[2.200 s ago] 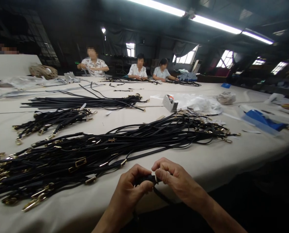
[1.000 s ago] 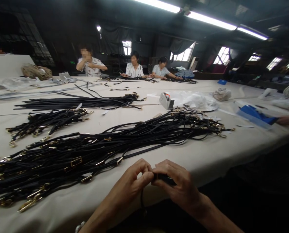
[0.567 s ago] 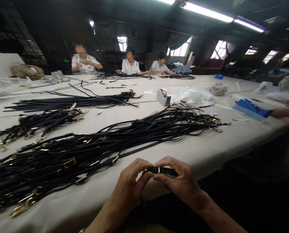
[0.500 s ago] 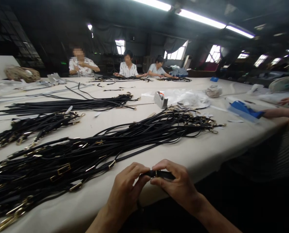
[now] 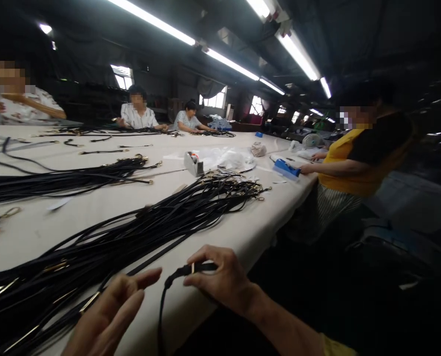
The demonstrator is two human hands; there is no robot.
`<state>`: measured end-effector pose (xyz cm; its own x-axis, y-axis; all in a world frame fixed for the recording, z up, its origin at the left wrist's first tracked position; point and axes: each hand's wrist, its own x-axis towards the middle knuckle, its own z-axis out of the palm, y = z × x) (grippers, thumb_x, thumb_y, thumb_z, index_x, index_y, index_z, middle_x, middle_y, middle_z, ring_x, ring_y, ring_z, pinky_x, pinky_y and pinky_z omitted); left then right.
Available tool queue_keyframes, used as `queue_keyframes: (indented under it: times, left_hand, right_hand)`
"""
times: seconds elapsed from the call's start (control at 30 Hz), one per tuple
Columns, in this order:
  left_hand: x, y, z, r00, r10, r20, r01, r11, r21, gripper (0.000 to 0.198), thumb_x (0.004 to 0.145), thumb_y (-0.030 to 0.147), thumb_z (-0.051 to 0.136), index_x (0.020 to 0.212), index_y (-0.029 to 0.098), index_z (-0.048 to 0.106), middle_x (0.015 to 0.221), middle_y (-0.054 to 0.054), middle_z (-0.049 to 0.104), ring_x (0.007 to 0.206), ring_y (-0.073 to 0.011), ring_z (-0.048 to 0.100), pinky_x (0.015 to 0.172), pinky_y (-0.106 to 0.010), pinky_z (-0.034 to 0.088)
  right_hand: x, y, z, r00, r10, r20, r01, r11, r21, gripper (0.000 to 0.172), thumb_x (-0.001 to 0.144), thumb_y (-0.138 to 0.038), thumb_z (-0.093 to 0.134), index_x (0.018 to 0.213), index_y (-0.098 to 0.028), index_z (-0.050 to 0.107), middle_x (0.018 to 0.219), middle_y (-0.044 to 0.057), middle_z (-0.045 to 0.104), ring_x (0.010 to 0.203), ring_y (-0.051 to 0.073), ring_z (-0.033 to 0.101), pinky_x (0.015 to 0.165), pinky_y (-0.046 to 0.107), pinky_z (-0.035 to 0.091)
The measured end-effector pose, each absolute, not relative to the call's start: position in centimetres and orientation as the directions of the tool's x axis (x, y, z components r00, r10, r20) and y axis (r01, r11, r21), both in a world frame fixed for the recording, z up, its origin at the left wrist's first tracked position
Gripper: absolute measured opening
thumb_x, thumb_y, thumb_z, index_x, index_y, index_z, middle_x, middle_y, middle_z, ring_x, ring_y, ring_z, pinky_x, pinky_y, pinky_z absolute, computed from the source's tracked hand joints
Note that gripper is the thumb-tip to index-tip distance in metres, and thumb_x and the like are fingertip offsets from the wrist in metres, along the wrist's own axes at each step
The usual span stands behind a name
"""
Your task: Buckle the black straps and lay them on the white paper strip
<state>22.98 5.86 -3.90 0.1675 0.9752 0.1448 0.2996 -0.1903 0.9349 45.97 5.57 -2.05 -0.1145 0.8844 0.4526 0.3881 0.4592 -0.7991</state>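
My right hand pinches a black strap between thumb and forefinger, close to its gold buckle. The strap's free part bends and hangs down over the table's near edge. To the left, my left hand is open, thumb and fingers apart, holding nothing. It hovers in front of a large heap of black straps with gold buckles and clasps. A gold buckle of one strap in the heap shows just beside the left hand.
More black straps lie at the left. A tape dispenser stands mid-table beside white plastic wrap. A co-worker in yellow holds a blue tool at the right edge. Several people sit across the pale table.
My left hand has let go of the strap and moved left, opening. My right hand keeps its hold. The view has turned right, bringing the co-worker in yellow into sight.
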Motion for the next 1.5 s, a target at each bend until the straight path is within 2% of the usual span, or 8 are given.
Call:
queue_keyframes:
  times: [0.1, 0.2, 0.5, 0.7, 0.9, 1.1, 1.27, 1.5]
  left_hand:
    - [24.6, 5.1, -2.2, 0.213, 0.971, 0.108, 0.259, -0.163, 0.952, 0.021, 0.087, 0.046, 0.059, 0.094, 0.027, 0.066, 0.122, -0.004, 0.069, 0.11, -0.028, 0.065, 0.092, -0.042, 0.055]
    - [26.3, 5.0, -2.4, 0.233, 0.917, 0.324, 0.362, -0.392, 0.846, 0.021, 0.091, 0.037, 0.058, 0.108, 0.029, 0.066, 0.119, -0.004, 0.07, 0.107, -0.0235, 0.066, 0.095, -0.038, 0.052]
    - [27.0, 4.3, -3.0, 0.306, 0.682, 0.665, 0.564, -0.692, 0.45, 0.011, 0.09, 0.013, 0.057, 0.087, 0.023, 0.061, 0.1, -0.002, 0.074, 0.093, -0.017, 0.068, 0.086, -0.03, 0.047]
    - [26.6, 4.0, -2.3, 0.285, 0.957, 0.052, 0.236, -0.122, 0.964, 0.021, 0.093, 0.037, 0.052, 0.08, 0.021, 0.052, 0.113, -0.007, 0.068, 0.109, -0.0244, 0.059, 0.095, -0.037, 0.043]
    - [23.9, 3.0, -2.9, 0.55, 0.78, -0.299, -0.181, 0.46, 0.869, 0.025, 0.094, 0.042, 0.049, 0.085, 0.019, 0.049, 0.084, -0.006, 0.065, 0.078, -0.0184, 0.058, 0.075, -0.03, 0.046]
    - [20.9, 2.6, -4.4, 0.468, 0.827, -0.313, -0.116, 0.409, 0.905, 0.028, 0.093, 0.044, 0.052, 0.082, 0.018, 0.051, 0.062, 0.003, 0.049, 0.054, -0.0091, 0.036, 0.051, -0.019, 0.032]
    - [19.6, 3.0, -3.5, 0.377, 0.89, -0.258, 0.019, 0.271, 0.962, 0.032, 0.092, 0.048, 0.052, 0.086, 0.017, 0.055, 0.066, 0.003, 0.047, 0.055, -0.0085, 0.037, 0.052, -0.019, 0.033]
    - [20.8, 3.4, -2.0, 0.406, 0.888, -0.214, 0.093, 0.193, 0.977, 0.028, 0.091, 0.045, 0.052, 0.084, 0.018, 0.05, 0.068, 0.004, 0.046, 0.055, -0.009, 0.036, 0.055, -0.023, 0.034]
  right_hand:
    - [46.7, 5.2, -1.0, -0.15, 0.881, 0.448, 0.37, 0.47, -0.801, 0.025, 0.072, -0.034, 0.083, 0.089, -0.018, 0.072, 0.084, 0.003, 0.074, 0.078, 0.018, 0.069, 0.073, 0.025, 0.055]
    - [46.7, 5.2, -1.1, -0.221, 0.839, 0.497, 0.345, 0.544, -0.765, 0.02, 0.078, -0.03, 0.079, 0.092, -0.019, 0.07, 0.086, 0.002, 0.073, 0.079, 0.017, 0.069, 0.076, 0.027, 0.055]
    - [46.1, 5.2, -2.6, -0.296, 0.753, 0.587, 0.376, 0.657, -0.653, 0.016, 0.085, -0.029, 0.072, 0.097, -0.019, 0.067, 0.086, 0.004, 0.072, 0.078, 0.017, 0.068, 0.073, 0.027, 0.055]
    - [46.6, 5.1, -2.6, -0.303, 0.814, 0.496, 0.367, 0.58, -0.727, 0.019, 0.081, -0.029, 0.076, 0.096, -0.02, 0.069, 0.088, 0.003, 0.073, 0.08, 0.017, 0.068, 0.076, 0.027, 0.055]
    - [49.1, 5.0, -2.3, -0.327, 0.898, 0.293, 0.393, 0.411, -0.823, 0.017, 0.075, -0.02, 0.078, 0.09, -0.021, 0.071, 0.085, 0.0, 0.072, 0.079, 0.016, 0.067, 0.076, 0.025, 0.054]
    - [49.7, 4.8, -2.9, -0.331, 0.941, -0.073, 0.297, 0.031, -0.954, 0.019, 0.069, -0.021, 0.081, 0.084, -0.019, 0.07, 0.078, -0.002, 0.068, 0.073, 0.013, 0.061, 0.067, 0.022, 0.049]
    - [49.1, 5.3, -2.6, -0.571, 0.779, -0.259, 0.051, -0.281, -0.958, 0.046, 0.075, -0.053, 0.076, 0.098, -0.015, 0.062, 0.078, 0.003, 0.068, 0.061, 0.01, 0.058, 0.055, 0.02, 0.044]
    - [46.7, 5.5, -1.9, -0.645, 0.688, -0.333, 0.298, -0.175, -0.939, 0.039, 0.092, -0.051, 0.057, 0.094, -0.014, 0.068, 0.055, -0.003, 0.057, 0.046, 0.006, 0.037, 0.047, 0.019, 0.027]
